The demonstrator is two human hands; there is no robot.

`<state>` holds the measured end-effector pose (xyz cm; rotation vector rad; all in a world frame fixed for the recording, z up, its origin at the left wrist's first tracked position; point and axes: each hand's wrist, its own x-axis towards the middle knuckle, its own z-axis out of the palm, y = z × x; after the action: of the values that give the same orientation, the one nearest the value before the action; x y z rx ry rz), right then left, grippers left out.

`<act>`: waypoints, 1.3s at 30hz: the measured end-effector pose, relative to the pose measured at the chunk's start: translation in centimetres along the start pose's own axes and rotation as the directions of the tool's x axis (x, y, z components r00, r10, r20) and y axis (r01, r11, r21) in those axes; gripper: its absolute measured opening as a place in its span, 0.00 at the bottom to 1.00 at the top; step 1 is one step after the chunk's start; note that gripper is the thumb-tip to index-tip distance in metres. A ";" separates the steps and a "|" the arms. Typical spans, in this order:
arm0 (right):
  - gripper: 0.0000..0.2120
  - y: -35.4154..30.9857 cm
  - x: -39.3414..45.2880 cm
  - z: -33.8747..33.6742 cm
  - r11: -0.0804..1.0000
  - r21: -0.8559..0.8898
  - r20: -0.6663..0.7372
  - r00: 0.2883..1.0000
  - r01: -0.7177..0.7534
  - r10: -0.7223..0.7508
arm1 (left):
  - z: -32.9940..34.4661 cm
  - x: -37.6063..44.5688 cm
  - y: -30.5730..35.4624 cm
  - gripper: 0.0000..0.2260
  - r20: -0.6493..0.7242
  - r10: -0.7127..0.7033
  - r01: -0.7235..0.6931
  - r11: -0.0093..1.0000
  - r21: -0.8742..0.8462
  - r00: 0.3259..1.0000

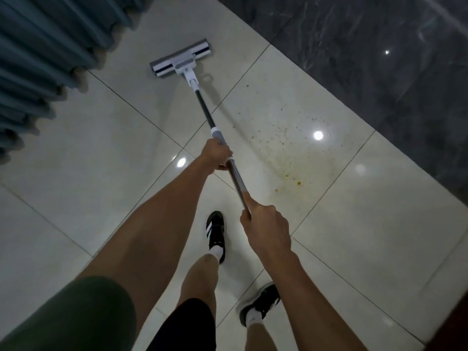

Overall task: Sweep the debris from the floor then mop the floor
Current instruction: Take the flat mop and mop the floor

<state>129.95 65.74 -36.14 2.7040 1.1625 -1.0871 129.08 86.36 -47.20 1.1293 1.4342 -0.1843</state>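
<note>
Both my hands grasp the flat mop's handle (222, 148) — left hand (217, 155) ahead, right hand (263, 224) behind. The mop head (181, 58) lies flat near the curtain (38, 59); I should drag it over the yellowish spatter (286, 148) — overlapping strokes.

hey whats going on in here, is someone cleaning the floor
Yes. A person is mopping a pale tiled floor. Both hands grip the handle of a flat mop: the left hand further down the pole, the right hand near its top. The mop head lies flat on the tiles near a teal curtain. A patch of yellowish specks and smears sits to the right of the pole, with the mop head not on it.
</note>
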 end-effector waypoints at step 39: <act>0.28 27.5 -36.7 14.2 0.986 0.066 0.110 0.983 -0.153 0.145 | 25.3 -27.1 -27.6 0.14 0.125 -0.151 0.163 0.983 -0.085 0.981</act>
<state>121.24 18.72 -31.93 2.6980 0.9065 -1.2557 120.89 40.92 -44.61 0.9132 1.4121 -0.2870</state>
